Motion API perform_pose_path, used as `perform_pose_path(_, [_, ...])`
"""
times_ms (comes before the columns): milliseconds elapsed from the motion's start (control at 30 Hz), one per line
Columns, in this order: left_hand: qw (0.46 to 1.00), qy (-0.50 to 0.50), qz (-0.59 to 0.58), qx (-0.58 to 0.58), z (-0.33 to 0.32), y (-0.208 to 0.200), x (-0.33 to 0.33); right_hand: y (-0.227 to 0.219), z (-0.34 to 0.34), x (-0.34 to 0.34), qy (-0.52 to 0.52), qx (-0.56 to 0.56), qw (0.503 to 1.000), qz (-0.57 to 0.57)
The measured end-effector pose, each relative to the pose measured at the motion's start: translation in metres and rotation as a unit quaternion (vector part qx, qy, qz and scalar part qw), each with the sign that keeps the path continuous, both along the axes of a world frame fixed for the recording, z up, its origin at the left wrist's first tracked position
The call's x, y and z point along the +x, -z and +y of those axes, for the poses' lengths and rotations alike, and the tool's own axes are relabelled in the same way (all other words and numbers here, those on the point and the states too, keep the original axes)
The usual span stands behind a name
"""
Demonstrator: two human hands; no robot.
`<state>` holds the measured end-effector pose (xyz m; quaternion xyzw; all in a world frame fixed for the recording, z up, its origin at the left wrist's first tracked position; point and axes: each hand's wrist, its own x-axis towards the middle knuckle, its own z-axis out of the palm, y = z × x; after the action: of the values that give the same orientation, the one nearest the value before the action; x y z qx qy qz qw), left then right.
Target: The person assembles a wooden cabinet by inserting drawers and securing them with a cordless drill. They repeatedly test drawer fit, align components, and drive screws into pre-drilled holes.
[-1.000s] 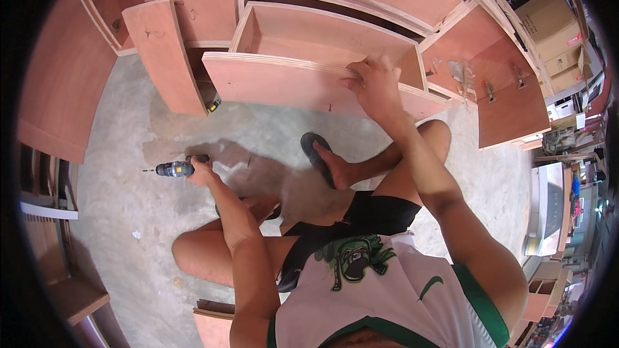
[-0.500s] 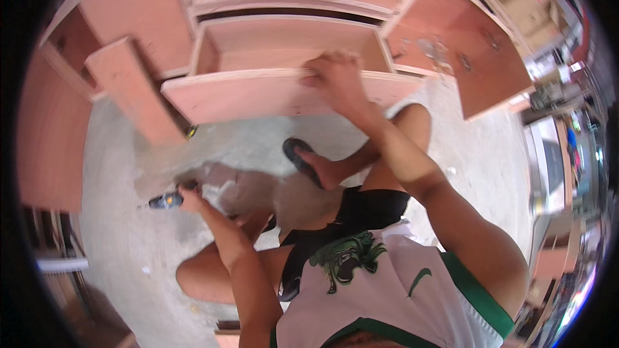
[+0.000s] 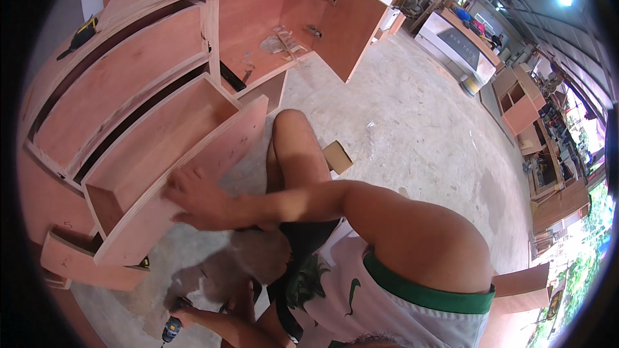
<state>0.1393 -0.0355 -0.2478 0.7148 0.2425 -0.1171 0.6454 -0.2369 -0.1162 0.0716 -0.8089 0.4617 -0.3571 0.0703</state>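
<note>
A wide wooden drawer (image 3: 169,122) stands pulled out of a low, unpainted wooden cabinet (image 3: 116,67). My right hand (image 3: 205,201) rests on the top edge of its front panel (image 3: 240,134), fingers bent over the edge. Low by the floor, my left hand (image 3: 187,318) is closed around the grip of a dark cordless drill (image 3: 171,329), whose bit points down and away from my leg. Beside the wide drawer, a smaller drawer (image 3: 90,261) also sticks out at the lower left, with a small yellow-and-black object (image 3: 146,262) at its end.
An open cabinet door (image 3: 353,29) swings out past a compartment holding loose hardware (image 3: 282,42). A yellow-and-black tool (image 3: 80,37) lies on the cabinet top. A small cardboard box (image 3: 338,156) sits beside my knee. Farther right are a white counter (image 3: 454,42) and wooden carcasses (image 3: 521,100).
The view has turned right, so the cabinet appears slanted at left and more of the workshop shows. My right hand is still at the drawer front; the drill is still in my left.
</note>
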Motion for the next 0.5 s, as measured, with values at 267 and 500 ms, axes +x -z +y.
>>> perform_pose_path(267, [0.999, 0.027, -0.016, -0.040, 0.007, -0.032, -0.021, 0.057, -0.043, -0.004, -0.013, 0.039, 0.999, 0.017])
perform_pose_path(500, [1.000, 0.007, -0.029, -0.009, 0.009, 0.031, 0.020, 0.036, -0.129, 0.016, 0.061, 0.026, 0.998, -0.001])
